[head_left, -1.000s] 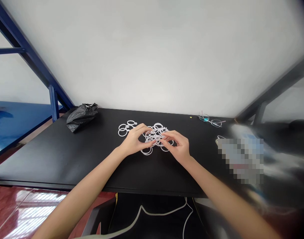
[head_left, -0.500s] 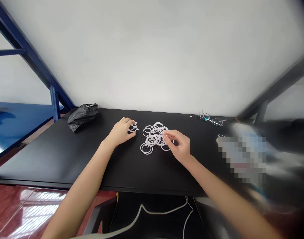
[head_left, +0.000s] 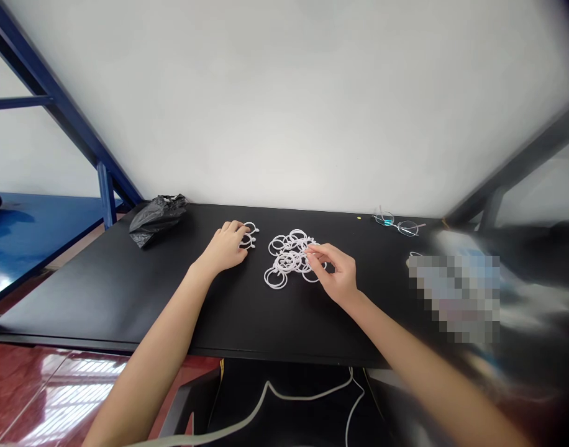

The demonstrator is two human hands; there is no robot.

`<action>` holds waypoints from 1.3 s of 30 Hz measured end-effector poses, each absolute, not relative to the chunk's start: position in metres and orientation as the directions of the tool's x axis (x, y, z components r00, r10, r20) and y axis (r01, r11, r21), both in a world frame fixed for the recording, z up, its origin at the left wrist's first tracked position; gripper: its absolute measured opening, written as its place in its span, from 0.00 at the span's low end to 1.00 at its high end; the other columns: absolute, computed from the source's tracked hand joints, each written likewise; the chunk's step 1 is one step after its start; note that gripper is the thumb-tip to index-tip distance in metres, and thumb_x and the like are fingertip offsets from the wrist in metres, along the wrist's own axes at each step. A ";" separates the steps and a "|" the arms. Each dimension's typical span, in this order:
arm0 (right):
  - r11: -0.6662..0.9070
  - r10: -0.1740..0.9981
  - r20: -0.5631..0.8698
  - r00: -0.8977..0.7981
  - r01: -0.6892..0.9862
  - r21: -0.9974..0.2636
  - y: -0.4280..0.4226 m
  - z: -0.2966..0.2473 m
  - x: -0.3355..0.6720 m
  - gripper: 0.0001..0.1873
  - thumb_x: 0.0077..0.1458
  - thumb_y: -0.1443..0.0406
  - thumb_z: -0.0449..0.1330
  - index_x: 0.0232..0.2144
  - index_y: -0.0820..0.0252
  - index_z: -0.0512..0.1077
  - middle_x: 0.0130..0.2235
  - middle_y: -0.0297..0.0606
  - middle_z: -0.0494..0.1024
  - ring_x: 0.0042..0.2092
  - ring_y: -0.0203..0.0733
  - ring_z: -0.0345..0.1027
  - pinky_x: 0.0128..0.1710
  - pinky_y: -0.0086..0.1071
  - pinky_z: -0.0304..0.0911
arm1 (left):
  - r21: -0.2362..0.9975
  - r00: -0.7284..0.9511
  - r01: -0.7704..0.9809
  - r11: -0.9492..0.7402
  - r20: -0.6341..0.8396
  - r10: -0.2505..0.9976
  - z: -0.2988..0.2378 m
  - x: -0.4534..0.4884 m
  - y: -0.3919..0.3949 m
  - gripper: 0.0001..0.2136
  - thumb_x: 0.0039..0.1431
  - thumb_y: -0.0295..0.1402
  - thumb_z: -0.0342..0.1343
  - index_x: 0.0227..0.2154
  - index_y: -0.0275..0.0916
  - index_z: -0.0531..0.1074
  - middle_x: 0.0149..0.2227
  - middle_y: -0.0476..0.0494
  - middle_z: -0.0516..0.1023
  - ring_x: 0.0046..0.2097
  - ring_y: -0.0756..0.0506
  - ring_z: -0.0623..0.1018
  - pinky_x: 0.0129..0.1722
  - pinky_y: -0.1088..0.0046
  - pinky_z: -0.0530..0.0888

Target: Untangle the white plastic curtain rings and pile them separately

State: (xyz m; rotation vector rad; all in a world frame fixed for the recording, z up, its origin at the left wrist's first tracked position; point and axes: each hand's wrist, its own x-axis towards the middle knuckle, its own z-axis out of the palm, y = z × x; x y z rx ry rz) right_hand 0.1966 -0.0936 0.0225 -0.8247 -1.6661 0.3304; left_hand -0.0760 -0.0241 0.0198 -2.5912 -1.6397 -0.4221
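A heap of white rings (head_left: 289, 262) is spread on the black table (head_left: 247, 320). At its ten o'clock, a smaller ring cluster (head_left: 251, 235) is partly covered by the left hand (head_left: 223, 249), thumb and fingers held apart. At three o'clock, the fingertips of the right hand (head_left: 335, 271) are drawn nearly together; whether any ring is pinched cannot be told.

We are holding our left hand (head_left: 225, 247) palm down, fingers bending, thumb standing apart; our right hand (head_left: 336, 271) is curving, thumb and fingertips lying close together. Our bare forearms (head_left: 161, 347) are slanting inward.
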 end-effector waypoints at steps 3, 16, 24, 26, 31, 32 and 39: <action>0.710 0.671 0.738 -0.063 0.339 -0.617 -0.093 0.022 0.197 0.08 0.58 0.67 0.60 0.40 0.56 0.77 0.34 0.39 0.81 0.31 0.39 0.76 0.29 0.34 0.75 | 0.143 0.418 0.870 -0.472 0.296 0.859 0.022 -0.070 -0.027 0.21 0.49 0.23 0.50 0.49 0.38 0.69 0.52 0.36 0.70 0.51 0.35 0.69 0.48 0.55 0.71; 0.711 0.664 0.744 -0.070 0.367 -0.600 -0.093 0.021 0.197 0.09 0.58 0.69 0.60 0.41 0.56 0.76 0.34 0.38 0.81 0.31 0.38 0.75 0.29 0.32 0.74 | 0.378 0.637 0.550 -0.745 0.387 0.666 0.010 -0.022 -0.046 0.13 0.65 0.28 0.48 0.49 0.38 0.71 0.48 0.38 0.75 0.48 0.41 0.74 0.49 0.60 0.70; 0.710 0.665 0.743 -0.082 0.378 -0.594 -0.094 0.021 0.197 0.09 0.58 0.69 0.60 0.40 0.56 0.77 0.34 0.37 0.80 0.30 0.37 0.74 0.28 0.31 0.73 | 0.409 0.641 0.528 -0.744 0.383 0.665 0.013 -0.018 -0.048 0.10 0.64 0.29 0.49 0.44 0.36 0.73 0.38 0.40 0.77 0.41 0.42 0.74 0.42 0.65 0.70; 0.710 0.664 0.742 -0.088 0.383 -0.590 -0.094 0.021 0.197 0.08 0.57 0.69 0.60 0.39 0.56 0.77 0.33 0.37 0.80 0.29 0.37 0.73 0.27 0.31 0.73 | 0.410 0.639 0.526 -0.746 0.388 0.664 0.013 -0.017 -0.049 0.10 0.64 0.29 0.49 0.43 0.36 0.73 0.37 0.40 0.76 0.40 0.43 0.73 0.41 0.66 0.70; 0.722 0.665 0.734 -0.139 0.371 -0.585 -0.094 0.022 0.197 0.08 0.56 0.69 0.61 0.39 0.56 0.76 0.34 0.37 0.79 0.29 0.37 0.73 0.26 0.31 0.73 | 0.401 0.632 0.533 -0.745 0.397 0.665 0.013 -0.015 -0.049 0.08 0.64 0.28 0.50 0.39 0.36 0.73 0.33 0.43 0.75 0.36 0.45 0.72 0.38 0.68 0.68; 0.729 0.666 0.724 -0.179 0.363 -0.581 -0.094 0.022 0.197 0.08 0.56 0.68 0.62 0.40 0.56 0.77 0.35 0.38 0.80 0.30 0.37 0.73 0.26 0.31 0.73 | 0.399 0.630 0.533 -0.746 0.402 0.664 0.013 -0.015 -0.049 0.07 0.63 0.28 0.50 0.38 0.36 0.73 0.33 0.43 0.75 0.36 0.45 0.72 0.38 0.69 0.67; 0.779 0.626 0.649 -0.433 0.394 -0.488 -0.092 0.015 0.195 0.07 0.54 0.65 0.66 0.38 0.54 0.78 0.42 0.41 0.80 0.43 0.45 0.75 0.40 0.37 0.74 | 0.479 0.615 0.469 -0.742 0.426 0.664 0.011 -0.014 -0.050 0.06 0.63 0.26 0.50 0.37 0.37 0.72 0.31 0.46 0.72 0.33 0.48 0.72 0.35 0.72 0.68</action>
